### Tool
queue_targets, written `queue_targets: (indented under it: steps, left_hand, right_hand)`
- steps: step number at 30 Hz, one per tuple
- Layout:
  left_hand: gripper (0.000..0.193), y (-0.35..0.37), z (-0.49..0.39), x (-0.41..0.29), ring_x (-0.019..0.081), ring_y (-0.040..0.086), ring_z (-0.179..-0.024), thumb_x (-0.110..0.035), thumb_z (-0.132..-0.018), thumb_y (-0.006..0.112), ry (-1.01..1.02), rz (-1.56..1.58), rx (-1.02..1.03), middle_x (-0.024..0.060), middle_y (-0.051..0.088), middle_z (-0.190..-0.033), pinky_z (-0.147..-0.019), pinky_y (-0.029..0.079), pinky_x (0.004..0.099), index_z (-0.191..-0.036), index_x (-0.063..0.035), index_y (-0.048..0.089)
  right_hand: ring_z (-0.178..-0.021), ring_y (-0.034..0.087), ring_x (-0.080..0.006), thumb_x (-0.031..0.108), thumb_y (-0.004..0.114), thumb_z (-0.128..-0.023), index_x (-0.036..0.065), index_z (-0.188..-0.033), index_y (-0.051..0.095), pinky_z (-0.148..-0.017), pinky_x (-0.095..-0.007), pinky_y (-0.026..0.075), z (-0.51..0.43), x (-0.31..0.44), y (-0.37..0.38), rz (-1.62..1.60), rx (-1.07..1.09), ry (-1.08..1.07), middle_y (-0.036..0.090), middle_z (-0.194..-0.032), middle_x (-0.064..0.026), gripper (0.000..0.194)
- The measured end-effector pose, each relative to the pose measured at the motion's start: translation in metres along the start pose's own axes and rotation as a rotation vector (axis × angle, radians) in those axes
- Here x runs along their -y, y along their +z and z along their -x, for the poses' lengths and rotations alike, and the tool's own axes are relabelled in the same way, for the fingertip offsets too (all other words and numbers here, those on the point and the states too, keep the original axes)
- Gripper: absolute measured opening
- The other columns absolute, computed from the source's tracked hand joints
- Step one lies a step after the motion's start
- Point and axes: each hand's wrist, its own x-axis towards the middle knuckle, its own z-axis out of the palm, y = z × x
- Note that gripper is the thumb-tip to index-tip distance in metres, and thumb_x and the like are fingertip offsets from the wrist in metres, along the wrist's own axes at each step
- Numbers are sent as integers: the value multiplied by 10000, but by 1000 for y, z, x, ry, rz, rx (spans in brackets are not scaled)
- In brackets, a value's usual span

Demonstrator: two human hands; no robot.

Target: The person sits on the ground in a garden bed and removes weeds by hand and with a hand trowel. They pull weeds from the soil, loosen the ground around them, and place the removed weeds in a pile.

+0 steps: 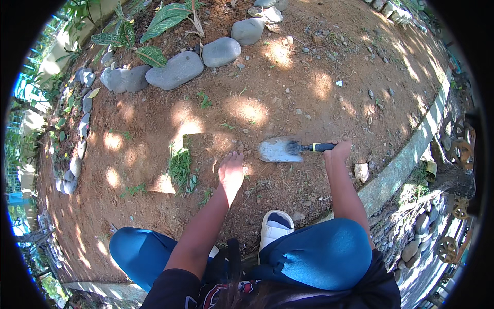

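My right hand [339, 150] grips the dark handle of a garden hand trowel [279, 150]. Its broad, worn metal blade points left and lies at the surface of the brown soil [293, 112]. A yellow-green band rings the handle near the shaft. To the left of the blade, my left hand [231, 170] reaches down to the ground with its back towards me. Its fingertips are at the soil beside some small clods, and whatever may be under the palm is hidden. A heap of pulled green weeds [180, 167] lies left of that hand.
Smooth grey stones [175, 71] border a bed with a broad-leaved plant [151, 56]. A pale stone [361, 172] sits near the concrete curb [389, 189] on the right. Small weeds [203, 99] and pebbles dot the soil. My white slipper [276, 228] is close below.
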Motion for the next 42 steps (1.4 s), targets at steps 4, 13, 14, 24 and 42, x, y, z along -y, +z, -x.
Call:
queue_targets:
  steps: [4,13,14,24,42]
  left_hand:
    - [366,5,4,5,303,520,-1047,-210,-667,663,23,14,-50,164,566,-1082,-899,414,390,-989,-65,564]
    - [344,-3,-6,7,301,534,-998,-205,-645,677,-36,37,152,145,580,-1041,-849,432,382,-933,-46,575]
    - [348,-5,-6,6,304,539,-981,-209,-648,679,-42,38,145,145,583,-1025,-836,434,385,-937,-45,576]
    - [466,-15,-11,-1,316,553,-932,-268,-633,713,-128,106,172,136,591,-984,-794,440,387,-1013,-45,558]
    - [552,-12,-16,2,334,562,-911,-352,-627,710,-137,95,188,162,591,-983,-775,451,398,-1039,-23,545]
  right_hand:
    - [-445,335,-97,227,446,-792,129,-776,318,-428,-262,341,11,2,-14,-23,-126,37,323,-607,17,162]
    - [-404,331,-80,210,431,-807,150,-586,347,-476,-259,327,110,139,105,-315,1065,-187,309,-465,48,244]
    - [-406,332,-83,213,429,-810,149,-585,348,-484,-262,329,129,138,109,-305,1114,-240,309,-463,46,248]
    - [-414,339,-108,171,472,-793,116,-648,335,-400,-278,325,42,-31,53,83,528,-107,319,-513,13,207]
    - [-405,323,-82,219,442,-818,141,-573,350,-485,-258,319,135,125,115,-247,1090,-301,312,-454,42,273]
